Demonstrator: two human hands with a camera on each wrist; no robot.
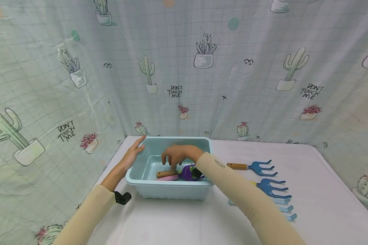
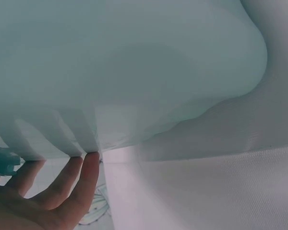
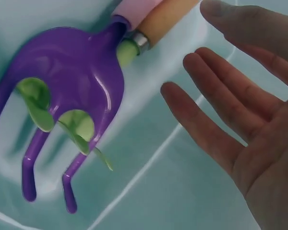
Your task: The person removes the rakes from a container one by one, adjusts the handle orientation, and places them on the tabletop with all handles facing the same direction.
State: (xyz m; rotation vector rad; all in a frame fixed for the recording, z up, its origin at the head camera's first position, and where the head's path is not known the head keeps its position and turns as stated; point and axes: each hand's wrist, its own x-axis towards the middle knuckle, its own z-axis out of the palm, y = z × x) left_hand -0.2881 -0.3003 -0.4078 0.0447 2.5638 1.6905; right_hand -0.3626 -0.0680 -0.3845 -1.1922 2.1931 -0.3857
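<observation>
A light blue plastic bin (image 1: 168, 189) stands on the table. My left hand (image 1: 130, 158) holds its left side, thumb at the rim; in the left wrist view the fingertips (image 2: 90, 160) press against the outer wall. Inside lies a purple hand rake (image 3: 77, 57) with a pink handle (image 3: 137, 9). Under it, partly hidden, is a green garden tool (image 3: 33, 98) with a wooden handle (image 1: 165, 174). My right hand (image 1: 179, 154) hovers inside the bin beside these handles. Its fingers are spread and loosely bent, with nothing between them, as the right wrist view shows.
Right of the bin lie a blue hand rake (image 1: 259, 167) with a wooden handle, another blue hand rake (image 1: 271, 188), and a light blue one (image 1: 286, 209) partly behind my right sleeve. A curtain (image 1: 220, 102) printed with cacti hangs behind the white table (image 1: 171, 221).
</observation>
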